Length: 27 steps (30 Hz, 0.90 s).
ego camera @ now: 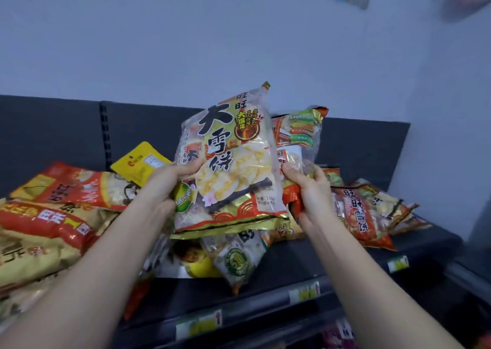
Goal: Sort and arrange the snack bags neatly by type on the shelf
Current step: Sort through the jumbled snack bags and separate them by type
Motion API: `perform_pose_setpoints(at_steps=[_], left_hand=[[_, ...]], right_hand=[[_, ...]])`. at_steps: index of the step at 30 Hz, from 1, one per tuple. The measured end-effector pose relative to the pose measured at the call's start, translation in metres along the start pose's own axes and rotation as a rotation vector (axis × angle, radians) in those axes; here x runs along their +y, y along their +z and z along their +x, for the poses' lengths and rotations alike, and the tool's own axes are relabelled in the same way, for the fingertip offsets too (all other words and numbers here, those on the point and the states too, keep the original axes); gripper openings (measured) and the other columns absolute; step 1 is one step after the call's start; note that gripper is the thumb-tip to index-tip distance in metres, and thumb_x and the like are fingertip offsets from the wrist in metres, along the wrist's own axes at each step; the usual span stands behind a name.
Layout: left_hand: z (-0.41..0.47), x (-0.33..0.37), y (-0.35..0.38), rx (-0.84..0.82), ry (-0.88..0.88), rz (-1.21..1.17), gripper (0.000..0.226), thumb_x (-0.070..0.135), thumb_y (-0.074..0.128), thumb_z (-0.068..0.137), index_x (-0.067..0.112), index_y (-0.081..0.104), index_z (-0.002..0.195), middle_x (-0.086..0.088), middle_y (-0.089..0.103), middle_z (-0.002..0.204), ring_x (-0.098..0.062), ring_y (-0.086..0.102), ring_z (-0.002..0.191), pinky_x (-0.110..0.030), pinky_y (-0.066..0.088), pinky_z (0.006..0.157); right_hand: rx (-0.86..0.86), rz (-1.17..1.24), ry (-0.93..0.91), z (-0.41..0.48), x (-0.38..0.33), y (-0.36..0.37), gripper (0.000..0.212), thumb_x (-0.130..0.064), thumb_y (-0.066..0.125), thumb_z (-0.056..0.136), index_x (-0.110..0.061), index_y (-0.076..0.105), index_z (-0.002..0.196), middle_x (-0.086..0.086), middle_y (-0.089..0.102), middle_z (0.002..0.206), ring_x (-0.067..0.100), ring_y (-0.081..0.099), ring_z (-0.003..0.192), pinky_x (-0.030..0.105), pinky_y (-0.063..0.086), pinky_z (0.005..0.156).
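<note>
1. Above the dark grey metal shelf [305,263], held upright over the heap, is the large clear-and-gold crinkly plastic bag of pale round rice crackers [228,168]; the left hand [162,186] pinches its edge at nine o'clock, the right hand [308,189] closes on its edge at three o'clock, gripping a second bag with green-and-orange print [300,133] behind it.
2. It looks light, puffy and slick, and the crackers inside probably snap easily, so I'd grip the sealed side seams, not the middle.
3. Count: two bags in hand; one small yellow flat pouch [140,163] at ten o'clock; roughly three red-and-gold bags [66,189] at nine o'clock; about three red-orange bags [356,210] at three o'clock; several more beneath, too overlapped to count.
</note>
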State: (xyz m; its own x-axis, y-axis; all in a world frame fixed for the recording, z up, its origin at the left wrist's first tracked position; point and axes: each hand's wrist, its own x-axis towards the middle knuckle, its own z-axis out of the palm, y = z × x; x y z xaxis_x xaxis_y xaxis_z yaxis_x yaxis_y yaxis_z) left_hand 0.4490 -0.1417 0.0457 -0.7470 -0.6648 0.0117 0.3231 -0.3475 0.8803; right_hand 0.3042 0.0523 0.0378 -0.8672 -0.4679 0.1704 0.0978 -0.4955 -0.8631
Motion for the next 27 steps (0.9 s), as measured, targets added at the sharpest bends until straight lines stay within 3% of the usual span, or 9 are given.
perform_pose_setpoints(at_steps=[8,13,17,21,25,27], left_hand=[[0.032,-0.062,0.087,0.068,-0.081,-0.045,0.043,0.014,0.078,0.067,0.009,0.07,0.109,-0.007,0.074,0.1,-0.02,0.073,0.07,-0.03,0.058,0.053],[0.062,-0.084,0.127,0.085,-0.111,-0.059,0.036,0.012,0.075,0.076,0.008,0.068,0.111,-0.006,0.076,0.08,-0.02,0.073,0.064,-0.029,0.054,0.045],[0.098,-0.095,0.152,0.066,-0.113,-0.064,0.06,0.012,0.081,0.06,0.003,0.065,0.118,-0.011,0.075,0.096,-0.028,0.074,0.082,-0.039,0.06,0.062],[0.141,-0.106,0.176,0.053,-0.104,-0.067,0.065,0.013,0.084,0.057,0.005,0.064,0.118,-0.012,0.075,0.099,-0.032,0.073,0.087,-0.048,0.059,0.076],[0.18,-0.116,0.199,0.016,-0.092,-0.068,0.076,0.014,0.088,0.051,0.005,0.061,0.122,-0.013,0.074,0.101,-0.034,0.073,0.088,-0.051,0.058,0.077],[0.193,-0.121,0.213,0.024,-0.074,-0.053,0.067,0.01,0.087,0.06,0.005,0.06,0.121,-0.016,0.074,0.101,-0.035,0.073,0.087,-0.056,0.057,0.078]], right_hand=[[0.068,-0.076,0.057,0.05,-0.026,-0.105,0.058,-0.007,0.079,0.077,-0.014,0.053,0.129,0.01,0.076,0.1,0.029,0.075,0.085,0.049,0.06,0.078],[0.14,-0.084,0.085,0.088,-0.028,-0.151,0.06,-0.006,0.08,0.077,-0.015,0.053,0.13,0.011,0.074,0.105,0.03,0.074,0.086,0.05,0.059,0.081],[0.163,-0.062,0.083,0.125,-0.031,-0.173,0.036,-0.005,0.077,0.079,-0.017,0.059,0.109,0.012,0.075,0.103,0.03,0.074,0.086,0.047,0.06,0.077],[0.165,-0.013,0.103,0.169,-0.033,-0.194,0.036,-0.002,0.074,0.08,-0.009,0.06,0.113,0.017,0.074,0.104,0.03,0.074,0.084,0.039,0.06,0.067],[0.166,-0.072,0.124,0.208,-0.032,-0.213,0.029,-0.001,0.073,0.077,-0.009,0.06,0.101,0.02,0.072,0.104,0.028,0.072,0.079,0.041,0.06,0.072],[0.168,-0.078,0.143,0.222,-0.031,-0.222,0.041,-0.007,0.075,0.069,-0.006,0.06,0.108,0.021,0.071,0.107,0.033,0.072,0.088,0.047,0.058,0.082]])
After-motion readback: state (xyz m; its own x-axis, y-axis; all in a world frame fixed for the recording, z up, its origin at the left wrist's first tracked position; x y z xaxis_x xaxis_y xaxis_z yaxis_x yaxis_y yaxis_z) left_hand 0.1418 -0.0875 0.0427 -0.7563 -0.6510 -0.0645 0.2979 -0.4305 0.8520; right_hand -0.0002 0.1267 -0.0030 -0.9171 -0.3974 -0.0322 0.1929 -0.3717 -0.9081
